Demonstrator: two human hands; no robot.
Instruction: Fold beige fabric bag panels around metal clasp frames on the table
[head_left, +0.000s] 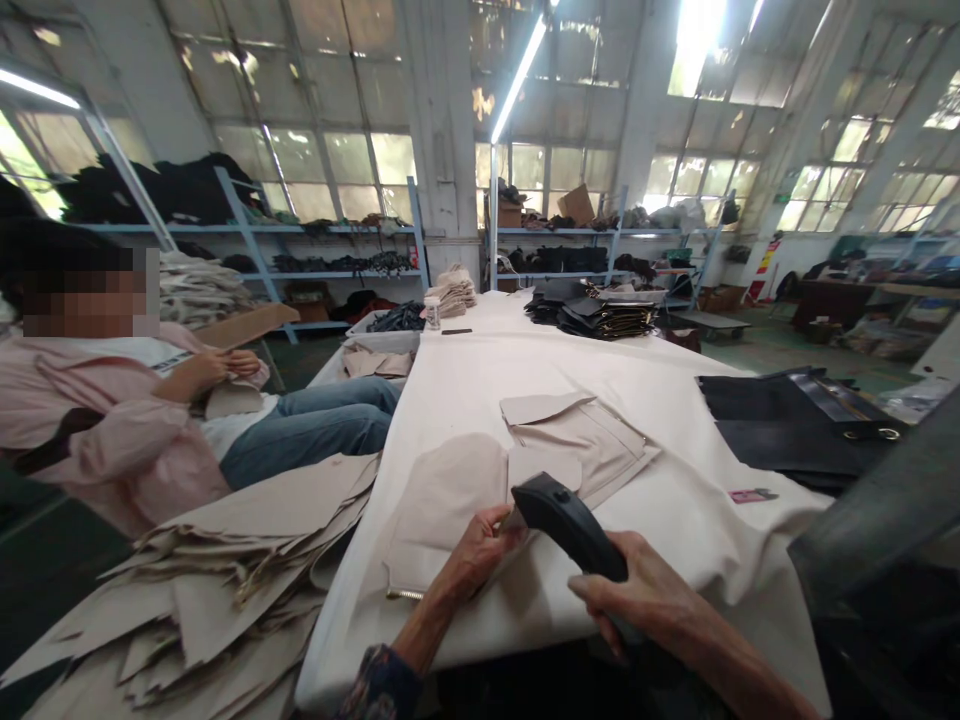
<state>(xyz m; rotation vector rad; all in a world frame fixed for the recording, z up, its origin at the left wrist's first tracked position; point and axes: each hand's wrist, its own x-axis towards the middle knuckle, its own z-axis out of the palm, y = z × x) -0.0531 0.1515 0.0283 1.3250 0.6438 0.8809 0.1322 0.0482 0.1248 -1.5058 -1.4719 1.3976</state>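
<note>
My right hand (626, 590) is wrapped round the handle of a black handheld tool (562, 515), whose wide head points left. Just left of that head, my left hand (484, 545) pinches a small beige piece (514, 522) by its edge. Under and beyond my left hand lies a rounded beige fabric piece (457, 485) on the white-covered table (465, 375). Farther back and to the right is another beige panel (581, 440) with flaps and stitched edges. A small spring-like metal part (405, 594) shows near my left forearm.
Beige cut pieces (247, 540) are heaped at the left. A seated person (112, 400) handles a beige piece there. Black stacked pieces (592, 308) lie at the table's far end, black panels (787, 420) at the right, near a pink cutter (752, 495). A grey post (877, 500) stands at the right.
</note>
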